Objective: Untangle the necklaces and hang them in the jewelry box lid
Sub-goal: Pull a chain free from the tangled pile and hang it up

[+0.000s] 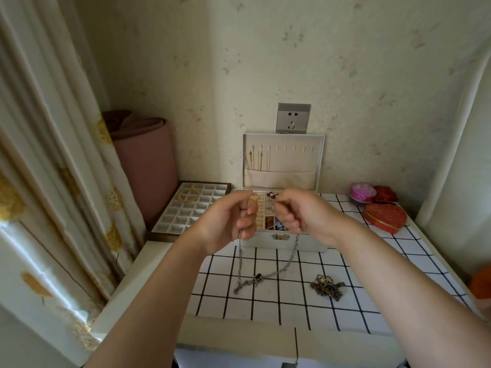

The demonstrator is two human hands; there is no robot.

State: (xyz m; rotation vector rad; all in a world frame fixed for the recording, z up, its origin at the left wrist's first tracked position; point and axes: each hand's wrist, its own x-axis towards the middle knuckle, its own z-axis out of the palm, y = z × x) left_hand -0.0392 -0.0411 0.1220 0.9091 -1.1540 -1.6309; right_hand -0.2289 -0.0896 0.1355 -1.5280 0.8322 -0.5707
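Silver chain necklace (259, 278) held up in front of the open jewelry box (308, 244). Left hand (228, 221) and right hand (300, 213) each pinch one end of it with curled fingers. From both the chain drops as a loop whose bottom, bearing a dark pendant, lies on the gridded cloth (292, 304) covering the table (148, 266). Tangle of other necklaces (328, 288) lies on the cloth right of the loop, apart from it. Upright lid (292, 160) carries thin gold chains (259, 160) on its leftmost hooks. Compartment tray (183, 216) stands left of the box.
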